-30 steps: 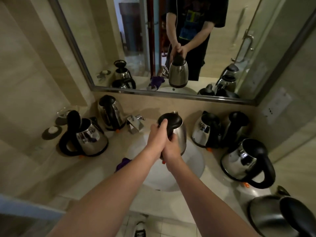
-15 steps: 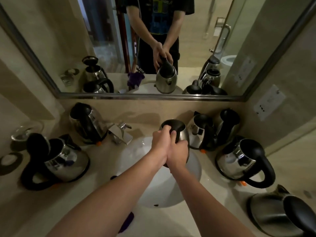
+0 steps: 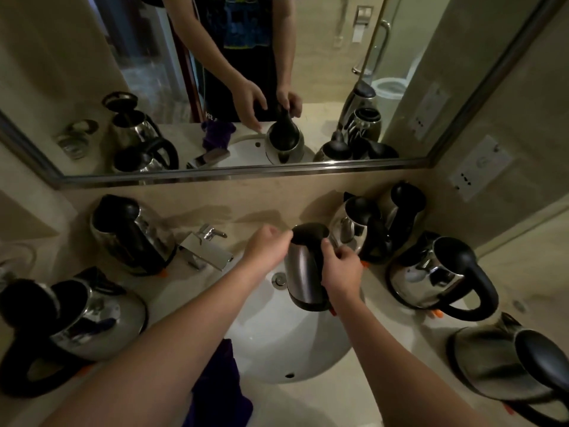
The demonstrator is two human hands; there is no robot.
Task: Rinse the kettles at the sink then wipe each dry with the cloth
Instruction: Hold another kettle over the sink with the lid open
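A steel kettle (image 3: 303, 269) with a black top hangs over the white sink basin (image 3: 277, 349), near its right rim and tilted a little toward the wall. My right hand (image 3: 341, 272) grips its black handle from the right. My left hand (image 3: 266, 248) hovers just left of the kettle's top, fingers loosely bent and holding nothing; the mirror shows it apart from the kettle. A purple cloth (image 3: 221, 383) lies on the counter at the basin's front left edge, partly under my left forearm.
A chrome tap (image 3: 206, 248) stands behind the basin on the left. Two kettles (image 3: 132, 235) (image 3: 77, 322) sit on the left of the counter, and several more kettles (image 3: 437, 272) crowd the right side. A mirror (image 3: 215, 87) covers the wall behind.
My left hand has come off the kettle's handle and moved left. The kettle now sits lower over the basin, held by my right hand alone. The view has tipped downward.
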